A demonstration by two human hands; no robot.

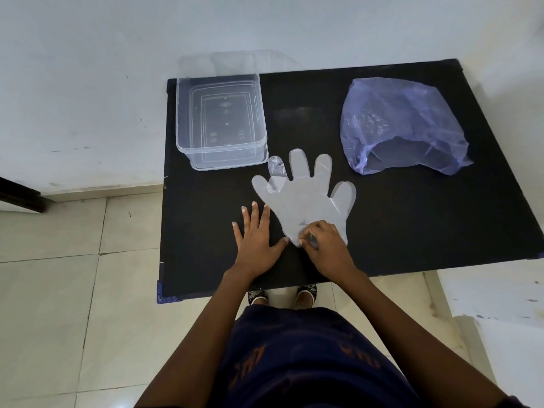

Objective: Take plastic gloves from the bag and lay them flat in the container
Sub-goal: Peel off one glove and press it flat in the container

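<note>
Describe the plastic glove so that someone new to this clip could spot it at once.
On the black table, look at the near middle, between the clear container at the far left and the bluish bag at the far right. The glove lies spread flat, fingers pointing away, its cuff pinched by the right hand. It alone is hand-shaped.

glove (306,198) cuff under right hand (326,245), bag (403,125) contents unclear

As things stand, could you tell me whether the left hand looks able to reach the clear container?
Probably yes: the left hand lies flat and open on the black table, holding nothing, and the stretch of table up to the clear container is bare.
</note>
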